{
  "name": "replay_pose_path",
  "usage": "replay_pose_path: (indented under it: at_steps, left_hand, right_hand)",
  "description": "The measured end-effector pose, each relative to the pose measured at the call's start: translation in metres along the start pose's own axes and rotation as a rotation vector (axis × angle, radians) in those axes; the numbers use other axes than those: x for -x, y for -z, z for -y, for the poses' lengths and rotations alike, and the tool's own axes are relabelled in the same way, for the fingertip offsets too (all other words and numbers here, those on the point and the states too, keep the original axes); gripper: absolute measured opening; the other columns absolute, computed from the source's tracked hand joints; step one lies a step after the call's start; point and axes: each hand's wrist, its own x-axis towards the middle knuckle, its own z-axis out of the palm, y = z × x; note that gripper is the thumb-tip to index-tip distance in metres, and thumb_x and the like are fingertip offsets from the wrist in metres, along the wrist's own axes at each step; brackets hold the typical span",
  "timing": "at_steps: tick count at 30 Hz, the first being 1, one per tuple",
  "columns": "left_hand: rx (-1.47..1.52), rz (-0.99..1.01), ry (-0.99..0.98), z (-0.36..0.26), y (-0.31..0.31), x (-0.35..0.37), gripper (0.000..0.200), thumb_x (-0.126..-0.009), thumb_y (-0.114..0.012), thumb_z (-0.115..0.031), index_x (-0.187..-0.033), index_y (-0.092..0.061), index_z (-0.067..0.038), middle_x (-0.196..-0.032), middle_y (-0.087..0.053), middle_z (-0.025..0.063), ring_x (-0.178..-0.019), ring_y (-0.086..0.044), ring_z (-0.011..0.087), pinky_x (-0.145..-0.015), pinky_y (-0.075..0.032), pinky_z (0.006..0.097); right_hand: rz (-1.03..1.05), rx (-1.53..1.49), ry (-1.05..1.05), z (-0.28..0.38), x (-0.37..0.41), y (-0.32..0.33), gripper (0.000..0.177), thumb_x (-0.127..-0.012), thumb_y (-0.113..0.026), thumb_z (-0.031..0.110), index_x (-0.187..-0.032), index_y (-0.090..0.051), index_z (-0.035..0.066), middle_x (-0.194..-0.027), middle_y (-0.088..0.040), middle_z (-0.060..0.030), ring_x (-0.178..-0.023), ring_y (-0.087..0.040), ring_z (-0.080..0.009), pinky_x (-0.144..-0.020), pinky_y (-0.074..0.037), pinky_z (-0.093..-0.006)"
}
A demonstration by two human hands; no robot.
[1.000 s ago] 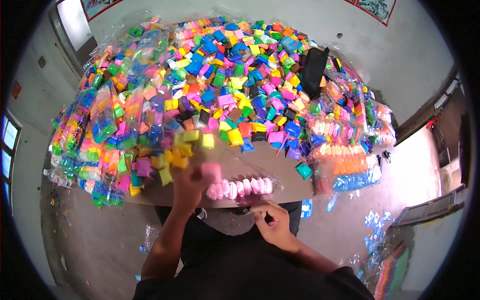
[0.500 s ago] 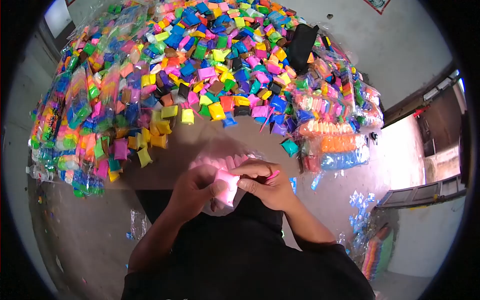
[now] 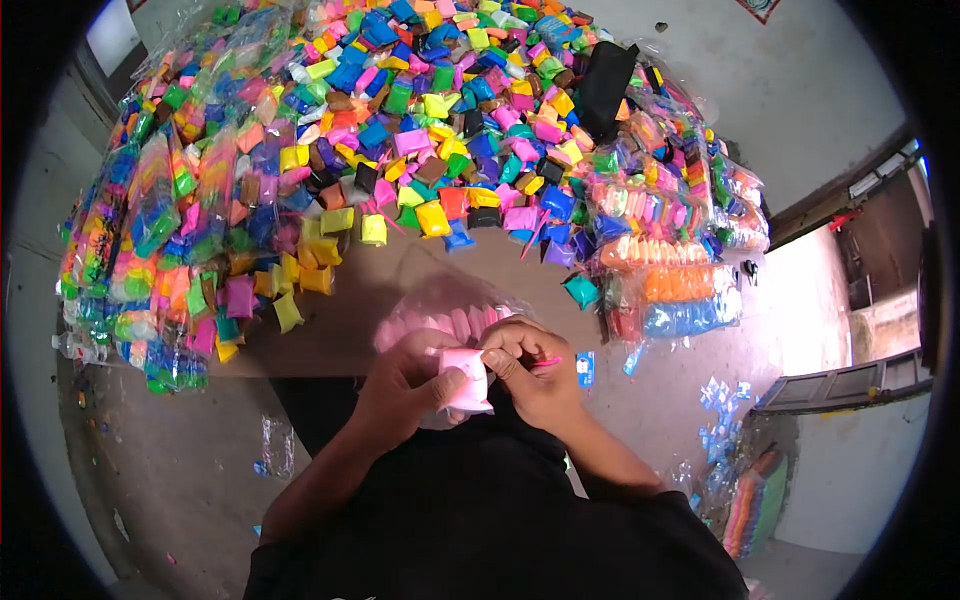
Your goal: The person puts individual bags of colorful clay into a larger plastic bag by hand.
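A small light-pink packet (image 3: 464, 378) is held up in front of my body. My left hand (image 3: 402, 382) is closed round its left side, thumb across the front. At the packet's upper right corner, my right hand (image 3: 537, 378) pinches with thumb and fingertips. A thin bright-pink piece (image 3: 546, 361) sticks out between the fingers of my right hand; its kind is hard to make out. Just behind both hands, at the table's near edge, lies a clear plastic bag (image 3: 510, 303) with several pink packets (image 3: 455, 322) in a row, partly covered by my hands.
A large heap of colourful packets (image 3: 430, 140) covers the far table (image 3: 350, 275). Filled clear bags (image 3: 680, 285) are stacked at the right, others at the left (image 3: 150, 220). A black object (image 3: 607, 90) rests on the heap. Wrappers (image 3: 720, 410) litter the floor at right.
The pink packet has turned more upright and shifted slightly right. My right hand's fingers have curled from lying across its top to pinching its corner. More of the bag's pink packets shows.
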Motion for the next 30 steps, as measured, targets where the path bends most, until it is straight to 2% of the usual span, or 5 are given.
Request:
replay_pose_path:
  at_steps: [6, 11, 19, 25, 30]
  left_hand:
    - [-0.177, -0.090, -0.220, 0.011, -0.002, 0.006, 0.037, -0.097, -0.077, -0.012, -0.124, -0.053, -0.005, -0.107, -0.071, 0.0101, -0.099, -0.071, 0.0157, -0.084, -0.059, 0.0338]
    - [-0.272, -0.064, -0.313, 0.005, -0.009, 0.011, 0.043, -0.092, -0.081, -0.010, -0.121, -0.049, -0.005, -0.104, -0.065, 0.0071, -0.094, -0.069, 0.0135, -0.082, -0.057, 0.0306]
    - [-0.285, 0.112, -0.264, 0.006, -0.001, 0.013, 0.035, -0.095, -0.077, -0.004, -0.118, -0.050, -0.006, -0.104, -0.064, 0.0060, -0.101, -0.070, 0.0136, -0.084, -0.059, 0.0317]
    - [-0.020, 0.214, -0.249, 0.002, 0.003, 0.012, 0.017, -0.105, -0.065, -0.008, -0.118, -0.054, -0.004, -0.104, -0.063, 0.0063, -0.092, -0.066, 0.0105, -0.080, -0.056, 0.0288]
    - [-0.097, 0.168, -0.313, 0.006, 0.002, 0.012, 0.013, -0.106, -0.063, -0.007, -0.115, -0.056, -0.002, -0.101, -0.064, 0.0055, -0.088, -0.065, 0.0092, -0.079, -0.054, 0.0274]
  right_hand:
    - [-0.185, -0.015, 0.008, -0.010, 0.008, 0.010, 0.004, -0.100, -0.068, 0.001, -0.102, -0.068, -0.003, -0.092, -0.066, -0.0017, -0.077, -0.054, -0.0080, -0.068, -0.043, -0.0250]
    - [0.153, 0.111, 0.054, 0.019, 0.003, 0.016, 0.018, -0.099, -0.070, 0.003, -0.116, -0.073, 0.000, -0.105, -0.071, -0.0109, -0.091, -0.065, -0.0173, -0.081, -0.051, -0.0308]
    - [0.284, 0.077, 0.194, 0.010, -0.004, 0.027, 0.013, -0.098, -0.072, 0.005, -0.108, -0.077, -0.001, -0.106, -0.073, -0.0129, -0.090, -0.070, -0.0241, -0.083, -0.054, -0.0342]
    - [0.234, -0.280, -0.156, -0.008, 0.010, 0.017, 0.014, -0.107, -0.064, 0.012, -0.111, -0.069, -0.001, -0.099, -0.066, -0.0003, -0.077, -0.057, -0.0033, -0.065, -0.045, -0.0218]
    - [0.160, -0.279, -0.169, -0.011, 0.009, 0.009, 0.014, -0.108, -0.063, 0.014, -0.109, -0.068, 0.000, -0.094, -0.064, 0.0012, -0.073, -0.053, -0.0027, -0.062, -0.042, -0.0222]
